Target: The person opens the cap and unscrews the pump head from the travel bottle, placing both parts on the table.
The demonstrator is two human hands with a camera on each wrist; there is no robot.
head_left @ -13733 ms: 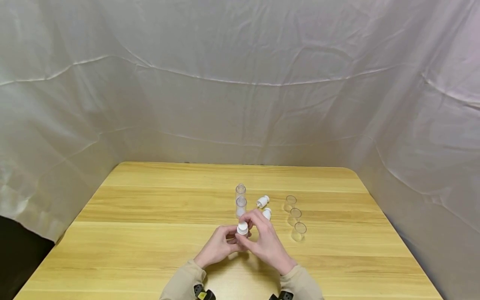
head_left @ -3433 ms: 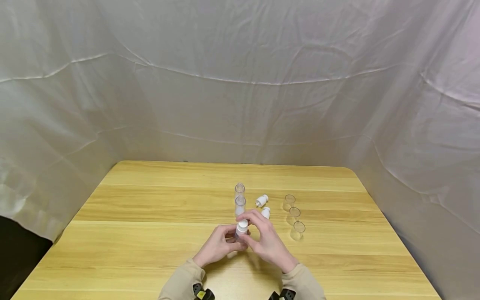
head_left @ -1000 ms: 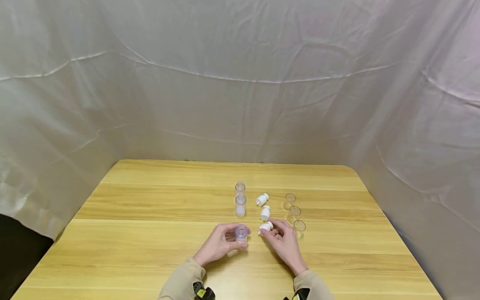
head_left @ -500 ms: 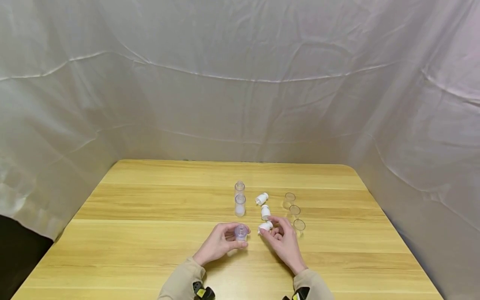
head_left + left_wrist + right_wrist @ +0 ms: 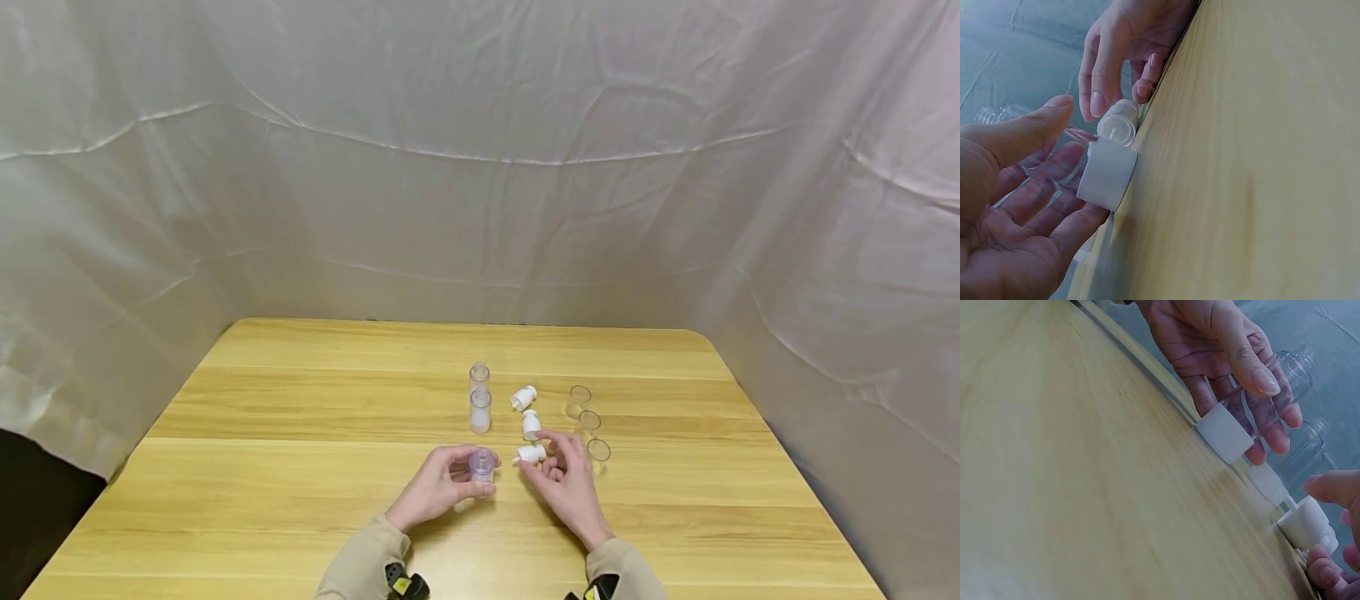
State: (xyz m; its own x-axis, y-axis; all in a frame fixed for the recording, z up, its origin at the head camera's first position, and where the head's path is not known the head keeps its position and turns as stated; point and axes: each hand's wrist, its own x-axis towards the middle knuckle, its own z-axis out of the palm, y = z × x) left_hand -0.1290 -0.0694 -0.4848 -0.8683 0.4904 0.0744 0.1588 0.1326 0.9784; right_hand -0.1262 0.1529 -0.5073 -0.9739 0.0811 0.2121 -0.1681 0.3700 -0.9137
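My left hand (image 5: pixel 442 486) holds a clear plastic bottle (image 5: pixel 482 463) upright; its neck is bare and its base is white (image 5: pixel 1108 175). Just right of it, a white pump head (image 5: pixel 529 454) lies on its side, its short stem pointing left. My right hand (image 5: pixel 567 483) is spread around that pump head, thumb and index finger apart; in the right wrist view the thumb (image 5: pixel 1334 487) stands clear of the pump head (image 5: pixel 1304 524), while a lower finger is close against it. Whether that finger touches is hard to tell.
Two more clear bottles (image 5: pixel 480 410) stand in a line behind the held one. Two other white pump heads (image 5: pixel 531 425) lie to their right. Farther right is a row of clear caps (image 5: pixel 598 451). Grey cloth (image 5: pixel 480 208) walls the wooden table (image 5: pixel 285 500).
Some seconds ago both hands were on the bottle with the pump head on top. The right hand then moved the pump head right to the table, and its fingers have now loosened from it.
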